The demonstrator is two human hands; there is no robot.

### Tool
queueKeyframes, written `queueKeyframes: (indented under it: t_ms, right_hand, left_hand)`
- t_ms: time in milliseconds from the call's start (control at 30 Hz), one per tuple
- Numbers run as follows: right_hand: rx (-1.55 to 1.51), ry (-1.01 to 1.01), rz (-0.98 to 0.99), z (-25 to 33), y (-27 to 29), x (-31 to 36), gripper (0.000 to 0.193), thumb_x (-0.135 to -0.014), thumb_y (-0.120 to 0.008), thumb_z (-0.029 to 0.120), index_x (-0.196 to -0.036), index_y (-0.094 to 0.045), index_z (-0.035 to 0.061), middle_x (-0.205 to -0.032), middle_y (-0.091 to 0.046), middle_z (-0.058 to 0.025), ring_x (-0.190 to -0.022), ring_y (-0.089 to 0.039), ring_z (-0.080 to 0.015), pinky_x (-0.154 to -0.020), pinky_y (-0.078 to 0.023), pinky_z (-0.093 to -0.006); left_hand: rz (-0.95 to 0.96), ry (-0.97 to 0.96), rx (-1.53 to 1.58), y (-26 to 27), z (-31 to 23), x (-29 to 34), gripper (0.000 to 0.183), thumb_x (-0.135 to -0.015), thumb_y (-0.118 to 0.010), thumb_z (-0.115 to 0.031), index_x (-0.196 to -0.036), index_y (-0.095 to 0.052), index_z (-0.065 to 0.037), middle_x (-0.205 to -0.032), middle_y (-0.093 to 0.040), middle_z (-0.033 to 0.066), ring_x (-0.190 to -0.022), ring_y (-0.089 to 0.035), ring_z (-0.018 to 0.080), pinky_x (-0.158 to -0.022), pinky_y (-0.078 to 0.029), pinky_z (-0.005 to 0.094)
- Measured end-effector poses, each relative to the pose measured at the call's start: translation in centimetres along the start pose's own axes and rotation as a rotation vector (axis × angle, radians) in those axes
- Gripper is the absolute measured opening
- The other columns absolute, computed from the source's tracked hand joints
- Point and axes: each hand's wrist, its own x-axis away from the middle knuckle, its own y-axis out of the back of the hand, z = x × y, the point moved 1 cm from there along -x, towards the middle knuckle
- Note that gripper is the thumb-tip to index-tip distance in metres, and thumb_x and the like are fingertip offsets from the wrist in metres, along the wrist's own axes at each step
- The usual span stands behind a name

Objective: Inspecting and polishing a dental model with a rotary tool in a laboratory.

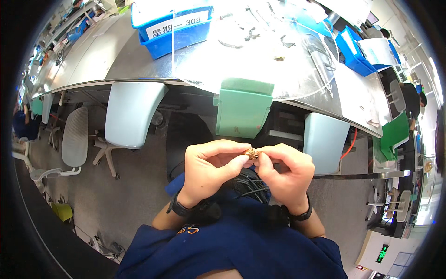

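A small gold-coloured piece (pixel 252 154), metallic in look, is pinched between my two hands in front of my chest. Thumb and index finger of my left hand (pixel 210 167) close on its left side. From the right, the fingertips of my right hand (pixel 289 174) press on it too. Its exact kind is too small to make out. Below the hands, a bundle of black cables (pixel 251 183) lies against my dark blue shirt.
Ahead stands a long table bearing a bright clear sheet (pixel 209 65) with dark scraps on it. Blue bins (pixel 179 39) flank the sheet. A green chair (pixel 244 109) and pale blue chairs (pixel 132 114) line the near edge. Other people sit at far left and far right.
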Motion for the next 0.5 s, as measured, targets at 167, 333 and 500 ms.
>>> queueKeyframes:
  t_ms: [167, 333, 500]
  right_hand:
    - [-0.604, -0.45, -0.001, -0.2, -0.4, 0.7, 0.009, -0.089, -0.06, 0.0, -0.092, -0.067, -0.0041, -0.076, -0.067, -0.0062, -0.062, -0.062, -0.0081, -0.055, -0.051, -0.0201]
    - [-0.571, -0.479, -0.073, -0.7, -0.7, 0.7, 0.009, -0.087, -0.061, -0.001, -0.092, -0.067, -0.0041, -0.076, -0.067, -0.0073, -0.063, -0.062, -0.009, -0.056, -0.051, -0.021]
    - [-0.215, -0.131, 0.05, -1.2, 0.0, 0.0, 0.008, -0.082, -0.063, -0.003, -0.089, -0.068, -0.0028, -0.077, -0.068, -0.0068, -0.064, -0.062, -0.0082, -0.058, -0.049, -0.02]
  left_hand:
    - [0.016, 0.095, 0.201, 0.1, 0.3, -0.3, 0.02, -0.084, -0.061, 0.005, -0.104, -0.065, 0.008, -0.095, -0.069, 0.0166, -0.085, -0.068, 0.0201, -0.077, -0.057, 0.0304]
    - [-0.022, 0.082, 0.186, 0.2, 0.4, -0.8, 0.016, -0.083, -0.061, 0.005, -0.099, -0.064, 0.007, -0.091, -0.069, 0.0161, -0.08, -0.069, 0.0197, -0.073, -0.058, 0.0302]
    - [0.101, 0.089, 0.013, 1.1, -0.5, -0.9, 0.021, -0.083, -0.069, 0.002, -0.104, -0.066, 0.005, -0.094, -0.07, 0.0121, -0.088, -0.067, 0.0161, -0.08, -0.055, 0.0284]
